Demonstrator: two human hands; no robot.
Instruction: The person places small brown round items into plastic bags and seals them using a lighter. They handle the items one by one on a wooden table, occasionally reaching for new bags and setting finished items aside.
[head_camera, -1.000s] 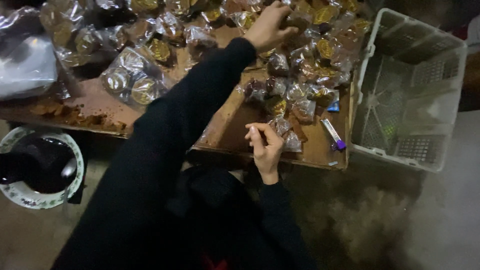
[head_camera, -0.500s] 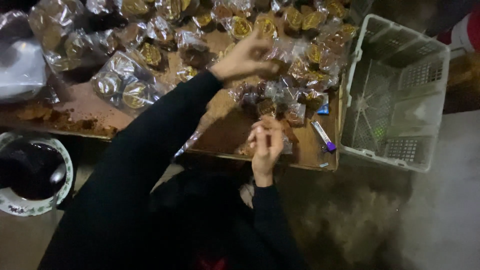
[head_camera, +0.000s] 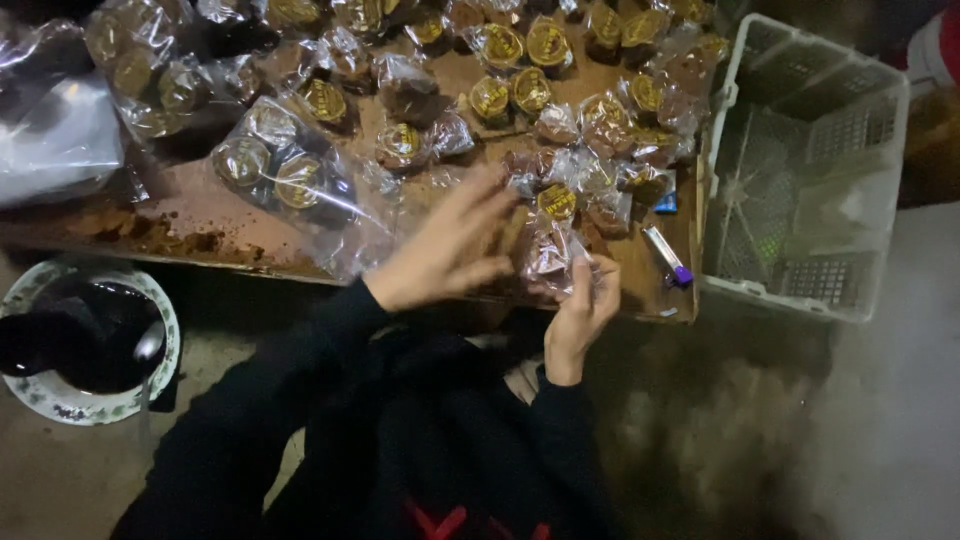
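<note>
My right hand (head_camera: 582, 312) pinches a small clear plastic packet (head_camera: 549, 252) with a brown cake inside, just above the near edge of the wooden board (head_camera: 250, 245). My left hand (head_camera: 450, 245) is blurred, fingers spread, hovering just left of that packet and holding nothing. Several more wrapped brown cakes with gold labels (head_camera: 545, 90) are spread over the board behind both hands. Both arms wear black sleeves.
A white lattice plastic crate (head_camera: 800, 160) stands right of the board. A lighter with a purple end (head_camera: 667, 257) lies near the board's right corner. A patterned bowl of dark stuff with a spoon (head_camera: 85, 345) sits on the floor at left. Clear bags lie far left.
My left hand has drawn back from the far cakes toward the near edge, next to the right hand. The right hand keeps its packet. The view shifted slightly.
</note>
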